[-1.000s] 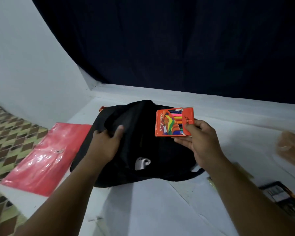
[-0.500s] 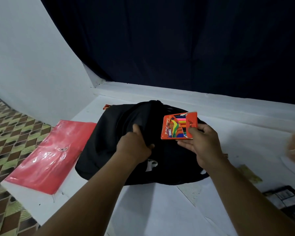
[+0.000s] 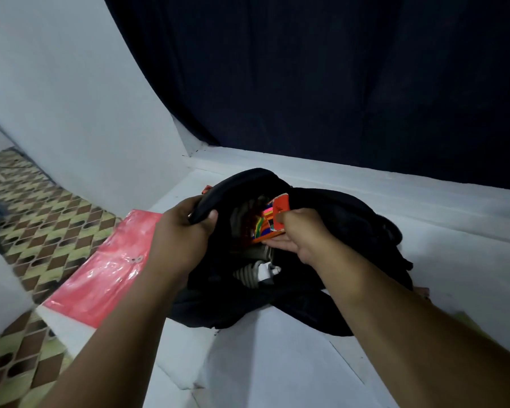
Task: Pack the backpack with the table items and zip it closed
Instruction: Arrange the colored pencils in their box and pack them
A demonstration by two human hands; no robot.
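1. The left hand point(image 3: 183, 234) grips the raised black rim of the backpack point(image 3: 336, 219), holding its mouth open on the white counter point(image 3: 277, 363).
2. The right hand point(image 3: 299, 234), just beside the left, pinches an orange coloured-pencil box point(image 3: 270, 223), partly inside the opening.
3. Below both hands, something grey and white point(image 3: 253, 273) shows within the backpack.
4. A red plastic folder point(image 3: 106, 266) lies left of the left hand.

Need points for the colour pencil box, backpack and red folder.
colour pencil box point(image 3: 280, 206), head view, orange top corner above the thumb
backpack point(image 3: 345, 213), head view, black fabric right of the opening
red folder point(image 3: 106, 269), head view, middle of its glossy face
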